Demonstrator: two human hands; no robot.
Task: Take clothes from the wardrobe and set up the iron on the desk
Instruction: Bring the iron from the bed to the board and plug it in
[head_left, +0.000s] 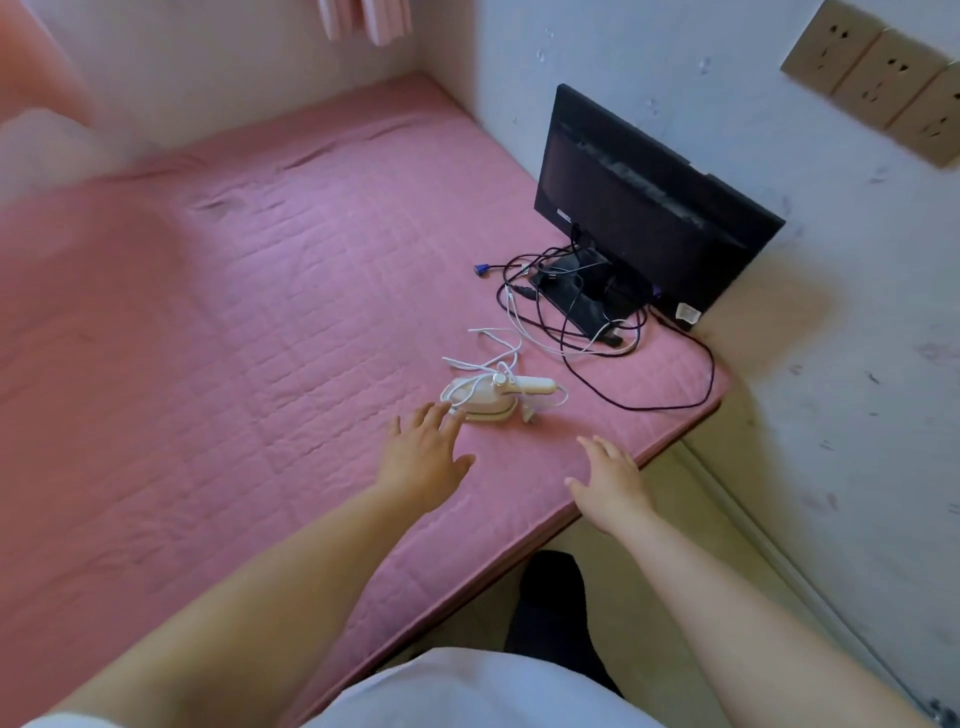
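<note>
Our left hand (423, 457), fingers spread and holding nothing, hovers just short of the iron (491, 397), which lies straight ahead of its fingertips on the pink mat (234, 312), handle running rightward, while our open right hand (608, 480) sits farther off.

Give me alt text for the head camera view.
Two open hands, left and right, reach toward a small white iron on a pink mat. Behind it a black monitor stands amid tangled cables.
</note>
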